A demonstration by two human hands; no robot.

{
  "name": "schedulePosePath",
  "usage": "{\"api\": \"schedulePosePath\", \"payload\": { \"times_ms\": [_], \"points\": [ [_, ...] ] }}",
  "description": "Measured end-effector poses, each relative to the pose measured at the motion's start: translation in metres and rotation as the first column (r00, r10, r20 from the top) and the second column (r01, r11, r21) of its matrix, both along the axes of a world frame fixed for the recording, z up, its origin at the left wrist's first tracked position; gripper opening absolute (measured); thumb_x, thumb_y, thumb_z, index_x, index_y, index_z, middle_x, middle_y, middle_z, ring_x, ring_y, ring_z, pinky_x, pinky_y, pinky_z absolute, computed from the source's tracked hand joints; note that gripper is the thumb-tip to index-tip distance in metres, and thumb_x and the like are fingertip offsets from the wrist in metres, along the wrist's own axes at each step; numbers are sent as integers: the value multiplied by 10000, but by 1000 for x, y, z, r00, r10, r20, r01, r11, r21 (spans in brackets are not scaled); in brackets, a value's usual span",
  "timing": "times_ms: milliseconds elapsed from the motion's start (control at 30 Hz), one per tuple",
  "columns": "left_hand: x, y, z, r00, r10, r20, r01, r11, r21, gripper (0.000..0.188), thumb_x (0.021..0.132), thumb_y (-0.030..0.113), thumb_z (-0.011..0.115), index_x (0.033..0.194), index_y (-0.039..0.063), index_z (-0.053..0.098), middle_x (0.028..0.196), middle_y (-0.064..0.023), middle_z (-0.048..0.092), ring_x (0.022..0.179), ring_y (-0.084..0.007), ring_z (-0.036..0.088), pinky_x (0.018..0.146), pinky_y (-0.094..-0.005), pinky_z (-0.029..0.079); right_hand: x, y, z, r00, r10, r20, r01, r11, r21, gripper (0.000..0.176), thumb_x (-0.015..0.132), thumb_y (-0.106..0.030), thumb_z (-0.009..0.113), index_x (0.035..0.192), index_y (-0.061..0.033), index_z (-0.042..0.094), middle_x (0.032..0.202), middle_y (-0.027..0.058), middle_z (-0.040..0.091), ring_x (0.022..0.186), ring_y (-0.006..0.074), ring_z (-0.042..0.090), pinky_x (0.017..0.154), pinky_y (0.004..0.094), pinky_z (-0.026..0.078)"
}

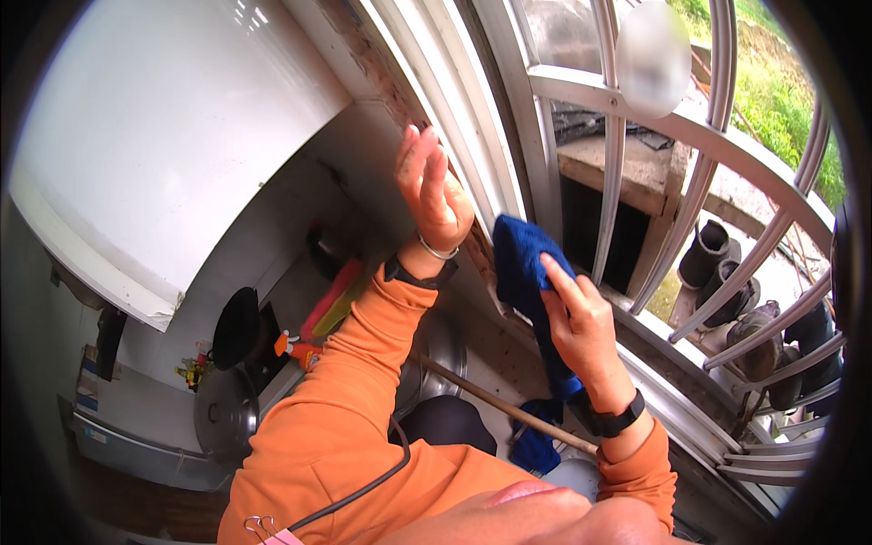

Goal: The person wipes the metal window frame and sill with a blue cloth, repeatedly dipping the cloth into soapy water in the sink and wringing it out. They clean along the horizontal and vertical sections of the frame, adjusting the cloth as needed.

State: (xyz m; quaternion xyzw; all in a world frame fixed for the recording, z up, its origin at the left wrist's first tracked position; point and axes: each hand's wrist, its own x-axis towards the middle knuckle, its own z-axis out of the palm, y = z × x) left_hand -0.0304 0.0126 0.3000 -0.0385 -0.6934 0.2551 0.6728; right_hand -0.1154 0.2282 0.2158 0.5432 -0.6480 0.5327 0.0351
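Note:
My right hand [579,320] grips a blue cloth [521,255] beside the white window frame [470,116]. Part of the cloth hangs below my fingers towards the wrist. My left hand [436,191] is raised at the frame's left side, fingers extended and nothing in it. Whether it touches the chipped wall edge [381,82] cannot be made out. A metal bangle [438,249] and a dark band circle my left wrist; a black band [616,417] is on my right wrist.
Metal window bars [688,225] curve along the right, with worn boots [708,255] beyond them. A wooden pole [504,405] crosses below my arms. At left are a white range-hood-like panel [170,136], a pot lid [228,412] and an orange spray bottle [300,351].

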Motion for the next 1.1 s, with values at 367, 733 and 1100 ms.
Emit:
{"api": "schedulePosePath", "payload": {
  "times_ms": [367,733,1100],
  "points": [
    [0,1,-7,987,-162,19,156,972,176,408,867,-31,477,1258,77,522,1277,-204,481,1207,-398,443,1011,-459,376,-23,-98,268,909,-206,-362,-50,809,-586,257,897,-103,508,1103,31,583,932,224,636,919,357,616,807,374,486],
    [-1,2,-9,987,-152,55,141,975,173,520,789,-120,495,1243,125,564,1266,-183,487,1204,-377,434,1021,-451,375,-5,-116,309,907,-250,-338,100,909,-404,356,933,-179,442,1267,-70,504,990,270,603,921,402,597,794,445,476],
    [7,-3,-26,937,-322,137,308,945,112,511,801,41,534,1304,117,484,1022,-87,475,1026,-288,500,1041,-484,339,16,-70,74,944,-109,-311,103,994,-38,567,795,-25,525,1346,-142,454,730,185,524,591,352,584,548,422,498]
  ]
}}
